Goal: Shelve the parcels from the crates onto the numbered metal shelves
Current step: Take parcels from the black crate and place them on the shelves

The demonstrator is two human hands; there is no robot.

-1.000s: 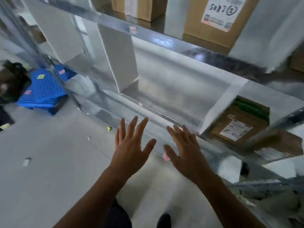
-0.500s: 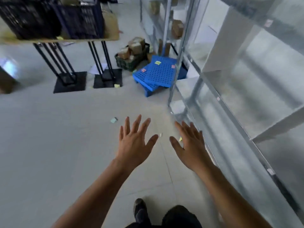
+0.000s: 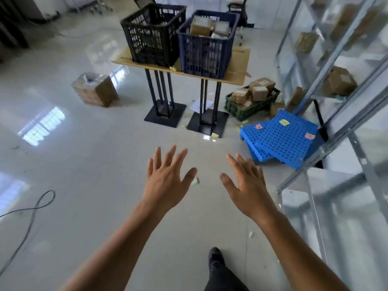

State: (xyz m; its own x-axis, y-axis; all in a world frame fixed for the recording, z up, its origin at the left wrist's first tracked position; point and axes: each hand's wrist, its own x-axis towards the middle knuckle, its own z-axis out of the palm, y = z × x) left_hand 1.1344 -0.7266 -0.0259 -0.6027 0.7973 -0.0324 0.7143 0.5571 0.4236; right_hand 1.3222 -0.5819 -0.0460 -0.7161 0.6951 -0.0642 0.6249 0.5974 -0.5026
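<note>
A black crate (image 3: 152,34) and a dark blue crate (image 3: 206,49) stand side by side on a wooden table (image 3: 238,66) ahead. Brown parcels (image 3: 202,27) show in the blue crate. On the floor to the right of the table a green crate (image 3: 251,108) holds more parcels (image 3: 255,91). The metal shelves (image 3: 336,101) run along the right, with a few parcels (image 3: 341,80) on them. My left hand (image 3: 165,177) and my right hand (image 3: 245,181) are held out over the floor, fingers spread, holding nothing, well short of the table.
Blue perforated pallets (image 3: 279,139) lie on the floor by the shelf post. A taped box (image 3: 95,89) sits on the floor left of the table. A cable (image 3: 31,211) loops across the floor at the left. Paper scraps dot the tiles.
The view has swung left from the shelf bay to the table with the crates. Both hands stay spread and empty in front of me.
</note>
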